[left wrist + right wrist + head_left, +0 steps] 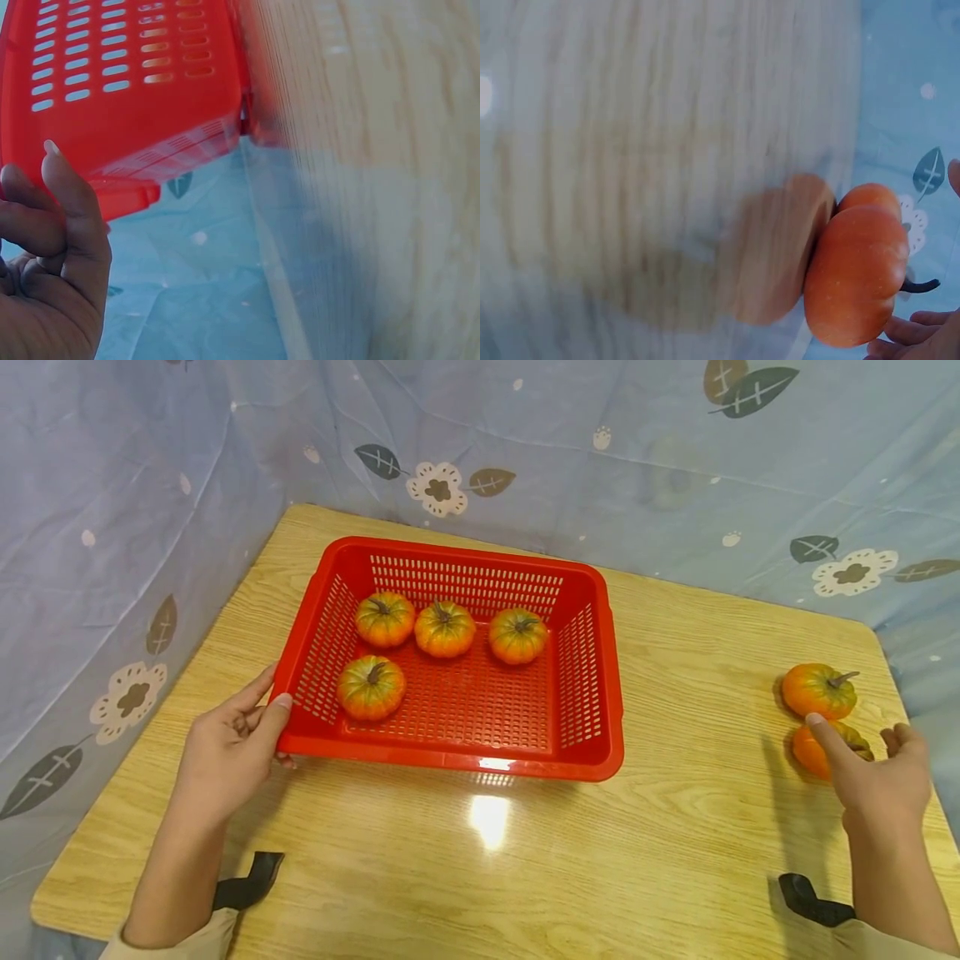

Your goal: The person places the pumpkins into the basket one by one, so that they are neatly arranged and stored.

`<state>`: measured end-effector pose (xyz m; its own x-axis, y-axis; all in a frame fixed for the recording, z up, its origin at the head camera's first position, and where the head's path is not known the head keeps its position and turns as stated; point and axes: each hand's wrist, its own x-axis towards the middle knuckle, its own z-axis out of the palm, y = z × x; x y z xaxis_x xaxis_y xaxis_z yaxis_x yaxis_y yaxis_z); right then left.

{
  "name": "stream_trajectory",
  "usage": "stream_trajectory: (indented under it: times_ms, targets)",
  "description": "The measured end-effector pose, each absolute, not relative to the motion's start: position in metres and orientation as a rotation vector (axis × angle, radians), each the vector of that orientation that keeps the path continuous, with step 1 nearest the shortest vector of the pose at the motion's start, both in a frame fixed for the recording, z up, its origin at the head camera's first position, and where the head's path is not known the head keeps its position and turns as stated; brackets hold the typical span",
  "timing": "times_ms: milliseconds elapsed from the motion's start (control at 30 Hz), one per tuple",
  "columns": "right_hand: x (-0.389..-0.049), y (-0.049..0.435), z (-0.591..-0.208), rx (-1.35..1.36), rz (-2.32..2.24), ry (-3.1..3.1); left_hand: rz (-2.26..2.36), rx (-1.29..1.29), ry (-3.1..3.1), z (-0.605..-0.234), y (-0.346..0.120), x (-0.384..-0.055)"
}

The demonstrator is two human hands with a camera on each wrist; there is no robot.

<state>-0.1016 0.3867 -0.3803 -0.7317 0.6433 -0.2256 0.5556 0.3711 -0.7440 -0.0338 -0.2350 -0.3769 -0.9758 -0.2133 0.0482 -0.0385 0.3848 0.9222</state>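
Note:
My left hand (228, 747) grips the front left corner of a red plastic basket (442, 757), thumb on the rim and fingers underneath. In the left wrist view its fingers (79, 199) show beside the slotted wall. Inside the basket sit several small orange pumpkins, one at the front left (372, 687) and the others along the back. At the table's right side, my right hand (887, 781) hovers with thumb and fingers spread over the nearer of two pumpkins (812, 752). The other pumpkin (813, 691) lies just behind it. The right wrist view shows fingertips close beside the nearer pumpkin (855, 277).
The basket stands on a light wood-grain table (697, 827) with rounded corners. A blue curtain (570, 443) with flowers and leaves hangs behind and to the left. Black straps (251, 881) stick out at both wrists. A bright glare spot lies in front of the basket.

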Motion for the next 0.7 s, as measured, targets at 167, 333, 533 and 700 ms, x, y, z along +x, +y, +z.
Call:
stream_trajectory:
  times_ms: [167,333,533,700]
  targets:
    - [-0.099,0.395,-0.385,-1.152,1.310,-2.515,-1.634,0.229,-2.486,-0.377,-0.235,-0.034]
    - [-0.100,0.403,-0.393,-1.178,1.338,-2.552,-1.628,0.224,-2.479,-0.377,-0.235,-0.034]
    - [-0.101,0.407,-0.398,-1.206,1.346,-2.586,-1.624,0.221,-2.469,-0.378,-0.235,-0.034]
    - [-0.100,0.403,-0.398,-1.212,1.347,-2.596,-1.633,0.208,-2.464,-0.378,-0.236,-0.034]
